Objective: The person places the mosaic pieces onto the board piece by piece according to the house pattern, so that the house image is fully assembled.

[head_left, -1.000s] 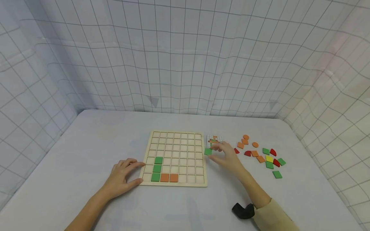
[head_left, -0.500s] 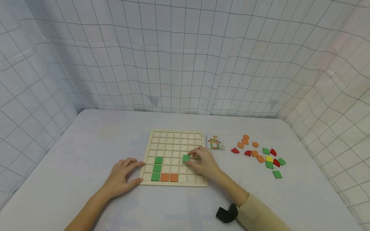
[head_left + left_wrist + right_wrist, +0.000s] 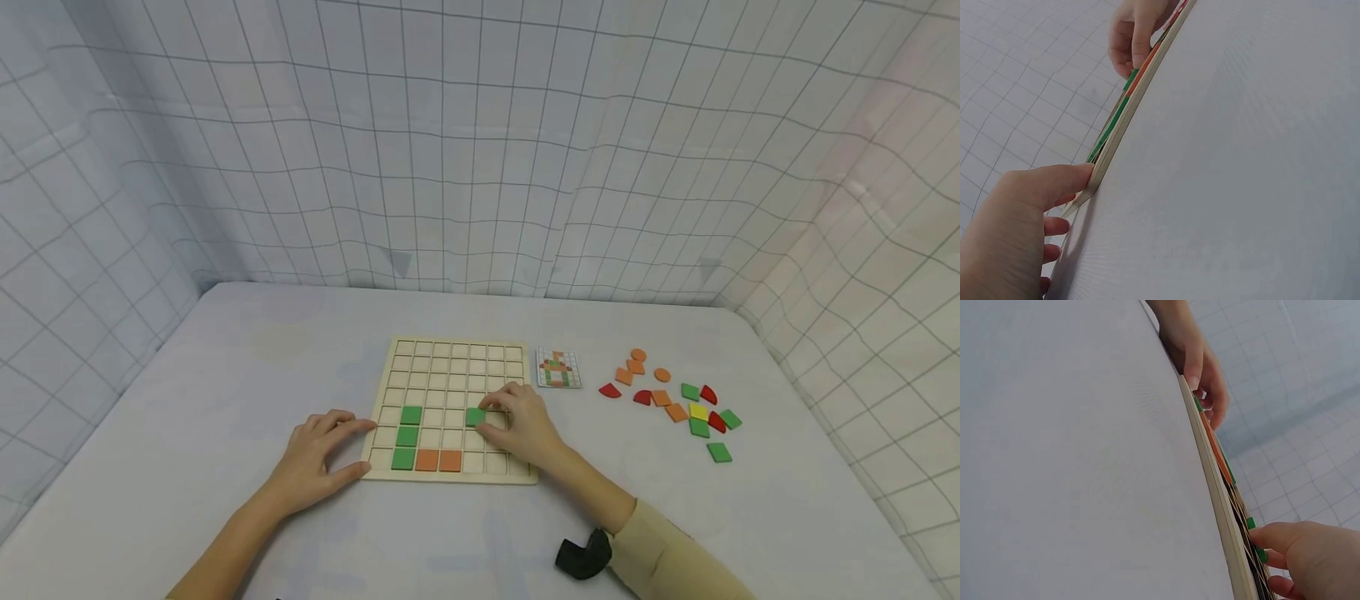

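Observation:
A pale wooden grid board [image 3: 450, 478] lies on the table. Three green squares [image 3: 407, 437] stand in one column near its left side, with two orange squares [image 3: 438, 461] beside the lowest. My right hand [image 3: 525, 427] pinches another green square [image 3: 475, 417] between thumb and finger, at a cell right of the board's middle; in the right wrist view this green square [image 3: 1260, 555] is at the fingertips. My left hand [image 3: 318, 462] rests at the board's left edge, thumb and a fingertip touching it; the left wrist view shows this hand's thumb [image 3: 1066, 181] on the board's corner.
A small patterned card [image 3: 558, 368] lies right of the board. Farther right are scattered orange pieces [image 3: 661, 398], red pieces [image 3: 610, 390], green squares [image 3: 719, 452] and a yellow square [image 3: 698, 412]. A black object [image 3: 582, 556] is by the right sleeve.
My right hand has moved left from beside the card onto the board, carrying the green square, then slightly farther left and down. My left hand has stayed in place.

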`<action>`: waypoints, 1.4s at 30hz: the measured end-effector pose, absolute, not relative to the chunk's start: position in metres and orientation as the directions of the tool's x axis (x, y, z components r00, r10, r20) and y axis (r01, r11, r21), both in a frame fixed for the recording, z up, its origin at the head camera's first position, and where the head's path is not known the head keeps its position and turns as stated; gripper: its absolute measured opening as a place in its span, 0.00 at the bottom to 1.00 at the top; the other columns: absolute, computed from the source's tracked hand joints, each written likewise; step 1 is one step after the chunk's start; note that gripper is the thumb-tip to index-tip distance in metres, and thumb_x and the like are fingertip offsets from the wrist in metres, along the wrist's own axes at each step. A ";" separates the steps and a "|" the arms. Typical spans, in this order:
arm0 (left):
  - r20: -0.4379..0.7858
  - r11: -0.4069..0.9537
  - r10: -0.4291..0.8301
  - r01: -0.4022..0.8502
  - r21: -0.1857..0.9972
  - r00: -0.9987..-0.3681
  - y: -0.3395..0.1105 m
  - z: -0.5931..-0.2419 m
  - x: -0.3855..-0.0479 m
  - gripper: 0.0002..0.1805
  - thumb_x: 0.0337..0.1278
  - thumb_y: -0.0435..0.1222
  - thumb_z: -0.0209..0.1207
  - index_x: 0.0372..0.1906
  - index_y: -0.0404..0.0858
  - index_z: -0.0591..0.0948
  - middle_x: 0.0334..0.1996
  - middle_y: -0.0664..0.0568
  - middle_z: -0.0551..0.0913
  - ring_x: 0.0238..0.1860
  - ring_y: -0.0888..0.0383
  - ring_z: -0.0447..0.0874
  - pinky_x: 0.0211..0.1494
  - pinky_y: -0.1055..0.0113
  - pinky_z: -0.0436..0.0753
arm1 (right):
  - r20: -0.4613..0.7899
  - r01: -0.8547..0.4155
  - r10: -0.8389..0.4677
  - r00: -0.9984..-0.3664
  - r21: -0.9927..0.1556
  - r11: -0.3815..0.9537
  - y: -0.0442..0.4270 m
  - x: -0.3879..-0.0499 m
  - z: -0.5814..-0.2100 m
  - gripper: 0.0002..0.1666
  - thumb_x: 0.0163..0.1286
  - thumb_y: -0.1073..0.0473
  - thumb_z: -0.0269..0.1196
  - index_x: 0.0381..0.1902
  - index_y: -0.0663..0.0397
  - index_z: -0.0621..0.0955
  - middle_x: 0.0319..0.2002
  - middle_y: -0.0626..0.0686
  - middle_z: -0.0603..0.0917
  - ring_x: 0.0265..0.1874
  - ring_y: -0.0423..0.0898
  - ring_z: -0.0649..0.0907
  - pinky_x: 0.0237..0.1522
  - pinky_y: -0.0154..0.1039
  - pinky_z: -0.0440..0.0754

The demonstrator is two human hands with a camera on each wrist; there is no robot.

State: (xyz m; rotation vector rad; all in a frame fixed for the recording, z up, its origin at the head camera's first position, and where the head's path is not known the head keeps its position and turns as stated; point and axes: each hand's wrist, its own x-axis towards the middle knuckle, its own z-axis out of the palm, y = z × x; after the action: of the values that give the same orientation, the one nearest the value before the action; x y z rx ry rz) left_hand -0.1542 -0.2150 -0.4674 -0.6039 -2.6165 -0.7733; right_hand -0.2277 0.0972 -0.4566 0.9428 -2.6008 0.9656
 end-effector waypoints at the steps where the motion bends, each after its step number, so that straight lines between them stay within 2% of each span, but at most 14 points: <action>1: 0.434 0.761 0.298 0.486 0.429 -0.850 -0.215 -0.468 -0.154 0.25 0.40 0.45 0.67 0.50 0.47 0.78 0.44 0.55 0.73 0.43 0.53 0.67 0.41 0.55 0.61 | 0.397 -0.634 -0.495 -0.773 -0.510 0.581 0.097 -0.228 -0.457 0.12 0.51 0.55 0.70 0.35 0.50 0.82 0.33 0.49 0.76 0.33 0.43 0.71 0.38 0.40 0.65; 12: 0.428 0.762 0.299 0.484 0.431 -0.853 -0.215 -0.468 -0.154 0.25 0.41 0.45 0.67 0.50 0.47 0.78 0.44 0.55 0.73 0.42 0.54 0.67 0.40 0.55 0.61 | 0.386 -0.625 -0.492 -0.780 -0.514 0.588 0.097 -0.228 -0.459 0.13 0.50 0.55 0.70 0.35 0.49 0.83 0.33 0.48 0.76 0.33 0.42 0.70 0.38 0.39 0.64; 18: 0.429 0.759 0.297 0.483 0.437 -0.853 -0.215 -0.468 -0.153 0.25 0.41 0.45 0.66 0.50 0.48 0.78 0.44 0.55 0.73 0.42 0.54 0.67 0.40 0.55 0.61 | 0.332 -0.559 -0.463 -0.822 -0.622 0.548 0.102 -0.227 -0.449 0.15 0.52 0.57 0.69 0.39 0.52 0.82 0.36 0.49 0.77 0.37 0.44 0.74 0.40 0.41 0.69; 22: 0.432 0.754 0.294 0.485 0.442 -0.852 -0.216 -0.468 -0.153 0.25 0.41 0.45 0.67 0.50 0.48 0.78 0.44 0.55 0.73 0.42 0.54 0.67 0.40 0.56 0.61 | 0.344 -0.540 -0.432 -0.834 -0.674 0.505 0.115 -0.228 -0.433 0.16 0.54 0.60 0.68 0.42 0.57 0.81 0.38 0.54 0.78 0.39 0.50 0.76 0.41 0.46 0.74; 25: 0.432 0.755 0.292 0.483 0.444 -0.853 -0.216 -0.468 -0.153 0.25 0.41 0.45 0.67 0.50 0.48 0.78 0.44 0.55 0.73 0.42 0.54 0.67 0.41 0.56 0.61 | 0.357 -0.528 -0.399 -0.845 -0.676 0.514 0.132 -0.230 -0.423 0.18 0.54 0.61 0.68 0.44 0.58 0.80 0.39 0.57 0.78 0.41 0.52 0.76 0.44 0.51 0.73; 36: 0.434 0.753 0.296 0.487 0.442 -0.851 -0.216 -0.469 -0.153 0.25 0.40 0.45 0.67 0.50 0.48 0.78 0.44 0.56 0.73 0.42 0.54 0.66 0.40 0.56 0.61 | 0.336 -0.425 -0.265 -0.904 -0.635 0.645 0.234 -0.233 -0.419 0.21 0.57 0.63 0.66 0.49 0.60 0.77 0.41 0.60 0.77 0.41 0.55 0.74 0.41 0.52 0.72; 42: 0.435 0.751 0.295 0.488 0.445 -0.851 -0.216 -0.468 -0.153 0.25 0.40 0.45 0.67 0.50 0.48 0.78 0.44 0.55 0.73 0.43 0.54 0.66 0.41 0.56 0.60 | 0.327 -0.382 -0.219 -0.919 -0.611 0.693 0.291 -0.221 -0.423 0.20 0.58 0.62 0.65 0.49 0.58 0.78 0.40 0.57 0.76 0.39 0.50 0.73 0.38 0.40 0.72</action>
State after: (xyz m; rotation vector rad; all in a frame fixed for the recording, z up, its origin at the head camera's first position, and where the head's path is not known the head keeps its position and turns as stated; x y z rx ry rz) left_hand -0.1529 -0.2160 -0.4683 -0.6047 -2.6119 -0.7998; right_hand -0.2214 0.2909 -0.4226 0.4822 -2.6752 1.0411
